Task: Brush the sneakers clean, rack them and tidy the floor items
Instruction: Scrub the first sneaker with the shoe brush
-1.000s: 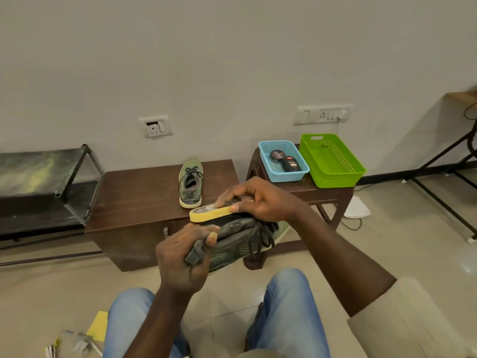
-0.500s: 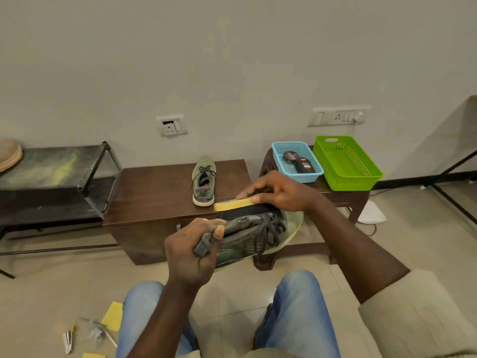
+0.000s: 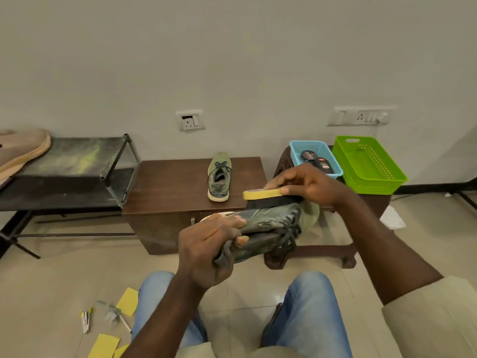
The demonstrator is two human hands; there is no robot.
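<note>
In front of the seated person, above the knees, the held sneaker (image 3: 268, 223) is carried clear of the floor and of the table (image 3: 175, 192). It is turned on its side with the laces facing the person. Its long axis runs from the heel at lower left to the toe at upper right. The left hand (image 3: 206, 244) has its grip wrapped round the heel end, with the fingers over the upper and the thumb tucked beneath. The right hand (image 3: 307, 184) pinches the shoe brush (image 3: 265, 194) by its yellow back, fingers along the far edge and thumb on the near edge. The brush lies directly above the sneaker with its dark bristles touching the upturned side. Its long axis is nearly parallel to that of the shoe. The likely stroke therefore runs along that axis, between the right grip at the toe end and the left grip at the heel (the left hand serves only as a clamp). The heel region beside the left fingers is the part the brush must travel farthest to reach. The second sneaker (image 3: 219, 177) stands upright on the table, well apart from both hands, toe toward the wall. The shoe rack (image 3: 77, 161) stands just left of the table. Yellow paper pieces (image 3: 127, 301) and small blurred items lie on the floor by the left knee, so racking and tidying appear not yet done.
</note>
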